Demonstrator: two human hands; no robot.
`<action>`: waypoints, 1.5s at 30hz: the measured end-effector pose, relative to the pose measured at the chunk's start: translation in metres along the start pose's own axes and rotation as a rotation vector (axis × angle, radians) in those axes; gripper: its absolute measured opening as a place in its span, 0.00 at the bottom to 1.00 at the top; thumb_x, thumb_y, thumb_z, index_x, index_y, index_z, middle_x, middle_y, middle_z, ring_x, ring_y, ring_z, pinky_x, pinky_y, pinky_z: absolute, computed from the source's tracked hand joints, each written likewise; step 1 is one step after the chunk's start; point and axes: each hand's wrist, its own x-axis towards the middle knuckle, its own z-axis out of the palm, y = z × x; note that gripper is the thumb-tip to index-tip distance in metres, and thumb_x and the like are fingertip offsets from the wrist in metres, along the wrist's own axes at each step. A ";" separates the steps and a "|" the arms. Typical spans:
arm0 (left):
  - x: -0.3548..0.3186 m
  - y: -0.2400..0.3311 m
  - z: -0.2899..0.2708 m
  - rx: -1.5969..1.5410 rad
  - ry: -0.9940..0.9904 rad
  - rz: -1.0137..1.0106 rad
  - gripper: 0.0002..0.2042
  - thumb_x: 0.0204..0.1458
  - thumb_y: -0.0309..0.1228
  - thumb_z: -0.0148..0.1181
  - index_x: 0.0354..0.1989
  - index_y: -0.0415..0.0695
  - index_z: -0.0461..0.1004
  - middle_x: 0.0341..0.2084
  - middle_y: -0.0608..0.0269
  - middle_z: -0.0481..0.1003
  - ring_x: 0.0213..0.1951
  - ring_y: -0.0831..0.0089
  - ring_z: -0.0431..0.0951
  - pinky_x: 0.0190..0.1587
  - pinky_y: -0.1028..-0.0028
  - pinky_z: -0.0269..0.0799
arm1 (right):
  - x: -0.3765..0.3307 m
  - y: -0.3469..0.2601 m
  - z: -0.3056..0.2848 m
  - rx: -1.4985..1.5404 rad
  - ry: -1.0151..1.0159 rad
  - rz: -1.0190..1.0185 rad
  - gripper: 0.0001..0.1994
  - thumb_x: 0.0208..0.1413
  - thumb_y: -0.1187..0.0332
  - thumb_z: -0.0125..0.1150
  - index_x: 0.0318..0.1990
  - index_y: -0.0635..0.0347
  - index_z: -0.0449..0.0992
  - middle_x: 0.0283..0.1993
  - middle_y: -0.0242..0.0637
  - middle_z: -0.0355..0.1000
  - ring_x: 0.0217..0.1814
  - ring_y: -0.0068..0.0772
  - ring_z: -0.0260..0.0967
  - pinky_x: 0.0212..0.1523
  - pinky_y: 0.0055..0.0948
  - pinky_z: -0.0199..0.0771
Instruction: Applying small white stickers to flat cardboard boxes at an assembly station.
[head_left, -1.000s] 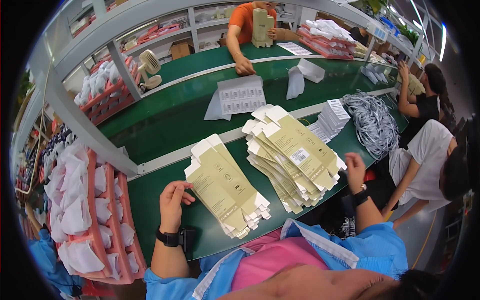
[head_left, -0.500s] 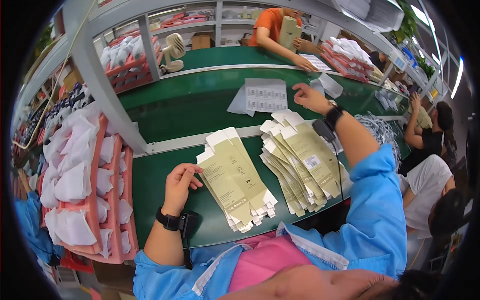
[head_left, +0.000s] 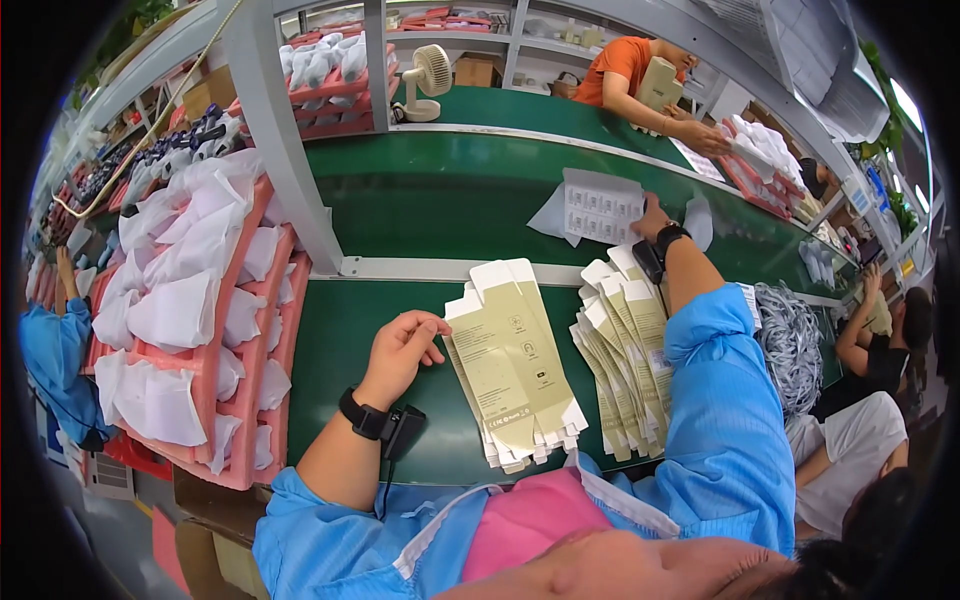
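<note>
A stack of flattened olive-and-white cartons [head_left: 510, 365] lies in front of me on the green work surface. My left hand [head_left: 402, 352] is at its left edge, fingers loosely bent and apart with nothing visible in them; the index fingertip meets or nearly meets the cartons. Farther off, a sheet of printed white labels [head_left: 603, 208] lies over grey-white backing paper. My right hand [head_left: 652, 220] has its bent fingers closed at that sheet's right edge, fingertips partly hidden. Beneath my right forearm is a second, fanned pile of flat cartons [head_left: 625, 350], partly covered by the sleeve.
Pink trays [head_left: 230, 385] of white-wrapped items are stacked at left beside a grey metal post [head_left: 280, 140]. Bundled grey cables [head_left: 790, 345] lie at right. Across the bench are a small fan [head_left: 427, 80] and a person in orange [head_left: 620, 75]. Other people sit at right.
My right hand has come down and inward onto the label sheet's right edge. My left hand stays by the carton stack. The view has turned left. The person in orange reaches toward the trays.
</note>
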 end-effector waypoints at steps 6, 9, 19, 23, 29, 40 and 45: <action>-0.003 0.001 0.001 0.006 0.030 0.037 0.09 0.57 0.30 0.47 0.37 0.39 0.71 0.34 0.62 0.76 0.23 0.81 0.73 0.25 0.84 0.65 | -0.015 -0.067 -0.065 0.184 0.138 -0.108 0.29 0.43 0.75 0.59 0.56 0.62 0.59 0.43 0.41 0.70 0.41 0.27 0.69 0.43 0.25 0.70; 0.002 0.002 0.002 -0.007 0.014 0.056 0.09 0.57 0.31 0.47 0.40 0.39 0.69 0.36 0.62 0.75 0.24 0.81 0.73 0.26 0.83 0.65 | -0.020 -0.084 -0.079 0.751 0.073 -0.385 0.23 0.49 0.78 0.56 0.54 0.65 0.61 0.41 0.36 0.70 0.44 0.24 0.68 0.43 0.22 0.69; -0.008 0.009 0.017 -0.303 0.097 0.268 0.22 0.54 0.30 0.52 0.57 0.41 0.56 0.53 0.57 0.64 0.44 0.72 0.72 0.47 0.74 0.66 | -0.240 -0.237 -0.098 1.006 -0.245 -0.407 0.20 0.53 0.76 0.55 0.54 0.65 0.60 0.48 0.35 0.67 0.49 0.23 0.65 0.51 0.23 0.65; -0.009 0.014 0.011 -0.414 -0.045 0.364 0.23 0.52 0.28 0.56 0.56 0.38 0.59 0.51 0.57 0.65 0.44 0.73 0.71 0.50 0.73 0.66 | -0.293 -0.248 -0.078 1.164 -0.288 -0.283 0.24 0.52 0.76 0.57 0.56 0.63 0.57 0.51 0.37 0.65 0.53 0.26 0.64 0.55 0.26 0.63; -0.020 0.023 0.002 -0.396 -0.180 0.147 0.17 0.50 0.29 0.59 0.47 0.36 0.69 0.54 0.56 0.61 0.52 0.71 0.64 0.53 0.71 0.63 | -0.333 -0.252 -0.056 1.260 -0.217 -0.149 0.29 0.49 0.75 0.59 0.58 0.61 0.54 0.56 0.43 0.61 0.59 0.33 0.58 0.57 0.30 0.60; -0.025 0.029 0.014 -0.166 -0.182 0.492 0.11 0.47 0.31 0.63 0.36 0.37 0.77 0.63 0.50 0.50 0.61 0.62 0.55 0.61 0.65 0.51 | -0.320 -0.279 -0.068 -0.121 0.121 -0.840 0.40 0.33 0.59 0.72 0.58 0.52 0.62 0.62 0.44 0.53 0.67 0.46 0.46 0.65 0.53 0.37; -0.021 0.028 0.007 -0.110 -0.213 0.639 0.11 0.46 0.31 0.64 0.35 0.38 0.77 0.64 0.49 0.47 0.63 0.58 0.52 0.62 0.63 0.47 | -0.309 -0.274 -0.061 -0.002 -0.105 -0.799 0.39 0.32 0.61 0.73 0.58 0.50 0.63 0.55 0.41 0.64 0.60 0.39 0.58 0.62 0.47 0.49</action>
